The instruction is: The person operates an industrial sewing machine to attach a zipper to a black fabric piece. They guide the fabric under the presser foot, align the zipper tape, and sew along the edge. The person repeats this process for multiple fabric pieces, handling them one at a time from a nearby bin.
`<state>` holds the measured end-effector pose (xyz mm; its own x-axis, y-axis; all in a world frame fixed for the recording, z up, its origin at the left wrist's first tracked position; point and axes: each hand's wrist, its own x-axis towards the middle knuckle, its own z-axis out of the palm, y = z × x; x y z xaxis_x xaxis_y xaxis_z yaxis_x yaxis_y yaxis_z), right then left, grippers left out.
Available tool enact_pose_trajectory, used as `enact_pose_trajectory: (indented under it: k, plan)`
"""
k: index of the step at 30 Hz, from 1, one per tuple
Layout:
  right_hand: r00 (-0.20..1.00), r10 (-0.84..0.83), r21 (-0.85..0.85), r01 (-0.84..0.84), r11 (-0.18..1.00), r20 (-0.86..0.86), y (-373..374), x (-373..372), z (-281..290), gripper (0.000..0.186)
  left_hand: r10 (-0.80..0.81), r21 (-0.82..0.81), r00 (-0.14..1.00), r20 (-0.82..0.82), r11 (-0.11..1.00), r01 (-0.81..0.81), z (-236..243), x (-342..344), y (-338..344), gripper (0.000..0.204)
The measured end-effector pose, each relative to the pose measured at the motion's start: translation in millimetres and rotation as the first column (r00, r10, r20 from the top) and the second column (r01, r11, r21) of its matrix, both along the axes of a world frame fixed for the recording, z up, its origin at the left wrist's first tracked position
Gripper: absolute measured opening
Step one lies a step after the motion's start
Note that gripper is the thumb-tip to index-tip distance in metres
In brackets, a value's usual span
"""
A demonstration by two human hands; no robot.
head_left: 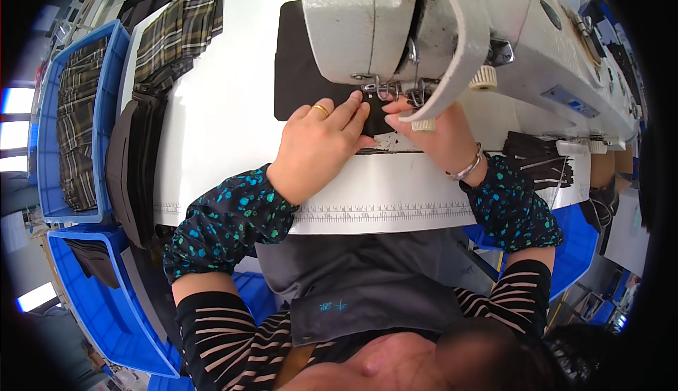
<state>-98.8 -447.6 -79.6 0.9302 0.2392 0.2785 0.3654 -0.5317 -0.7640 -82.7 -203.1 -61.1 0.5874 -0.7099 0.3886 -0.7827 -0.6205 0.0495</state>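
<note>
dark fabric panel beneath the sewing machine: left hand on it, fingers slightly spread; whether the right hand pinches, i cannot tell. i judge stitching in hand; next, steady guiding.

Light-blue characters, small and set in a short row, stand on the dark grey cloth apron at the wearer's chest. A long printed measuring scale runs along the near edge of the white, smooth-topped sewing table, with fine dark ticks and tiny figures too small to read with certainty. On the arm of the off-white, enamelled metal sewing machine sits a narrow rectangular blue-and-silver plate; any lettering on it is too blurred to make out.
</note>
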Motion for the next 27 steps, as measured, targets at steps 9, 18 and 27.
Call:
enact_pose_trajectory:
  k: [9, 18, 27]
  plan:
    - [0.849, 0.191, 0.618, 0.187, 0.764, -0.493, -14, 5, 27, 0.015, 0.071, 0.065, 0.996, 0.044, 0.995, -0.074, 1, -6, -1, 0.045]
    - [0.908, 0.121, -0.452, 0.081, 0.889, 0.402, 13, -7, 2, 0.017, 0.078, 0.051, 0.996, 0.033, 0.996, -0.079, 0, -5, -1, 0.042]
    - [0.912, 0.118, -0.455, 0.082, 0.887, 0.393, 10, -5, 0, 0.018, 0.046, -0.002, 0.999, 0.024, 0.999, -0.046, -5, 1, -1, 0.044]
